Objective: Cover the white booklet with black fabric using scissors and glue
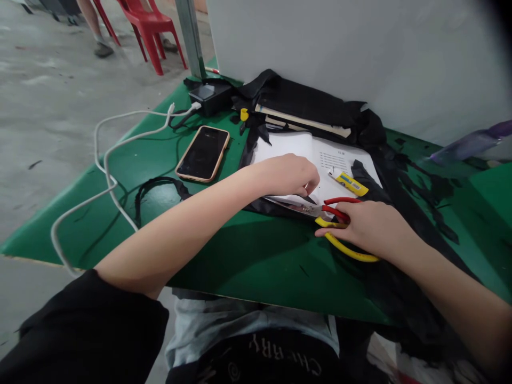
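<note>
Concrete floor (48, 112) and a red chair (150, 24) lie far left of the left grip (288, 175); nearer, a phone (203, 153) on the green table (248, 256). That grip curls over white paper (285, 145), its hold unclear. Rightward, the right grip (372, 226) clasps red-and-yellow-handled scissors (335, 212).

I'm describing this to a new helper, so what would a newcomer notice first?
Probably the scissors with red and yellow handles, held in the right hand near the lower edge of the open printed pages. Next, the smartphone, screen dark, lying on the green table left of the pages. Beyond the table, a red plastic chair stands at the upper left.
</note>
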Available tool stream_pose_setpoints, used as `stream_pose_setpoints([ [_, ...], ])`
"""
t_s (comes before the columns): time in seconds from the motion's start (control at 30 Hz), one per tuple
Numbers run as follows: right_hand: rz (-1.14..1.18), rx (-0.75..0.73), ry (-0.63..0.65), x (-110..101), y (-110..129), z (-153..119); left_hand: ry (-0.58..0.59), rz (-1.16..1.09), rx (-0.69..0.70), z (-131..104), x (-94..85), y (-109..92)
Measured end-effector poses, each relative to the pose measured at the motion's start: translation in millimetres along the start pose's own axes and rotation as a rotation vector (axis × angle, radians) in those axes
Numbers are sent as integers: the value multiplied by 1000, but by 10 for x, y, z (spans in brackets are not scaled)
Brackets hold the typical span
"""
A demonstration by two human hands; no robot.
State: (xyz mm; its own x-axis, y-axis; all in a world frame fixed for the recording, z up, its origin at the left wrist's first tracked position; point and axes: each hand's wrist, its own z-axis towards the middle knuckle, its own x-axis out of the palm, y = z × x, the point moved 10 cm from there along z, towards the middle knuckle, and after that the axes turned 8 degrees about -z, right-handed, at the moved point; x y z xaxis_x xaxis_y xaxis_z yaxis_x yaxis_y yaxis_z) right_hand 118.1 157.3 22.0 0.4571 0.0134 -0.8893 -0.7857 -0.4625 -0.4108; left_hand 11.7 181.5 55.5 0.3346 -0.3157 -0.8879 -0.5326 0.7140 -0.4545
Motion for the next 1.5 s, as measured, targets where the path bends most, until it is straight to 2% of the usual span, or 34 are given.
stream_pose_setpoints([
  [0.77,122,-16,130,84,25,5,-15,1,19,7,-39,-54],
  [1.17,111,-32,152,15,130,102,-38,15,31,-7,-76,-82],
  [1.5,139,-47,109,-32,160,157,-49,7,37,-8,-84,-85],
])
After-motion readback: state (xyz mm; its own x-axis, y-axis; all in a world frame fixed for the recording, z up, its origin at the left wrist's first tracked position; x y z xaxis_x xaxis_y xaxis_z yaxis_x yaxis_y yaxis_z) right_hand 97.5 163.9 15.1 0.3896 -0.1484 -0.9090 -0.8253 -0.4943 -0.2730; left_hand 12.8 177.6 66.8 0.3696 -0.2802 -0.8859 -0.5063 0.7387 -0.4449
